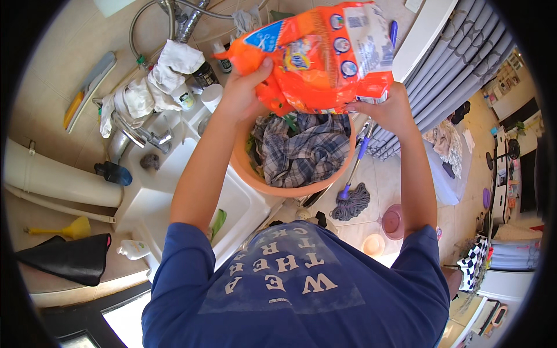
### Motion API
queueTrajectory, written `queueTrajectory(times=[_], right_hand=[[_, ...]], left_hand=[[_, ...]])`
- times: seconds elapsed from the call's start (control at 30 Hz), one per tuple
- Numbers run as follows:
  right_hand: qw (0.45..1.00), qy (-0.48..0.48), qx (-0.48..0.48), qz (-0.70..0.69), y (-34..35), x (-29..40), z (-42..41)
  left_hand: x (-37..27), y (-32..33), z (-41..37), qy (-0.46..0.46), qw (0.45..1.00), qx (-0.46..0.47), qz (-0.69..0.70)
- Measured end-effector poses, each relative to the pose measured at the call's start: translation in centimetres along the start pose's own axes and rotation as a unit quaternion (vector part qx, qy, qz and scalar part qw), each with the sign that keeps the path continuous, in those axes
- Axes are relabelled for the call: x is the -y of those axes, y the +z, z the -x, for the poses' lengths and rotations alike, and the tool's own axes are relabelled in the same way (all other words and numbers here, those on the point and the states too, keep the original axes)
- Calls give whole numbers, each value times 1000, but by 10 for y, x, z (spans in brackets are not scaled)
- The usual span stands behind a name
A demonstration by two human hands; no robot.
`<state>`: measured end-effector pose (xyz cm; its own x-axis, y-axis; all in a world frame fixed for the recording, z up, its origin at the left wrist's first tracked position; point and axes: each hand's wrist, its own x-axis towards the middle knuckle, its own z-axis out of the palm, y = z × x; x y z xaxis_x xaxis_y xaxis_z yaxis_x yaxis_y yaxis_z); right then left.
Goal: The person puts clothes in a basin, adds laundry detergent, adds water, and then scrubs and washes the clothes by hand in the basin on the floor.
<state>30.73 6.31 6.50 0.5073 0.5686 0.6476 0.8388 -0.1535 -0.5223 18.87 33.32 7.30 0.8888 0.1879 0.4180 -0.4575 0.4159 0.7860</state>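
I hold up an orange plastic bag of detergent (313, 65) with both hands, and its front bears writing and pictures. My left hand (247, 89) grips the bag's left end, thumb across the front. At the lower right corner, my right hand (387, 108) pinches the plastic with its thumb in front; the fingers behind are hidden. Under the bag stands a peach plastic basin (296, 191) with a grey-blue plaid garment (300, 154) and some green cloth in it. The bag hides the basin's far rim. Whether the bag is open cannot be seen.
A white sink (239, 195) with a metal faucet (152, 137) lies left of the basin. White cloths (152, 89) hang by the wall, with bottles (204, 74) behind. To the right are a mop (351, 202), a grey curtain (435, 82), a pink bucket (393, 222) and a small bowl (373, 245).
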Motion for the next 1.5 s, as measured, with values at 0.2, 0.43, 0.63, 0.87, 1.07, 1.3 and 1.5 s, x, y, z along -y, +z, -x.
queueTrajectory(times=[0.2, 0.43, 0.63, 0.87, 1.07, 1.3, 1.5], right_hand=[[999, 30, -13, 1, 6, 9, -1], [998, 49, -44, -24, 7, 14, -7], [993, 27, -55, -99, 14, 22, -3], [998, 55, -35, -26, 13, 25, -6], [993, 71, -52, -73, 15, 29, -5], [994, 65, -65, -62, 14, 27, 2], [991, 7, -119, -66, 22, 18, 5]], left_hand=[[13, 20, 6, 35, 998, -27, 53], [6, 29, -1, 76, 996, -34, 35], [-7, 46, -11, 117, 991, -47, -33], [-10, 30, -8, 123, 989, -40, -78], [-7, 34, -13, 131, 984, -85, -87], [-7, 42, -10, 115, 986, -93, -82], [-10, 29, -14, 116, 986, -57, -105]])
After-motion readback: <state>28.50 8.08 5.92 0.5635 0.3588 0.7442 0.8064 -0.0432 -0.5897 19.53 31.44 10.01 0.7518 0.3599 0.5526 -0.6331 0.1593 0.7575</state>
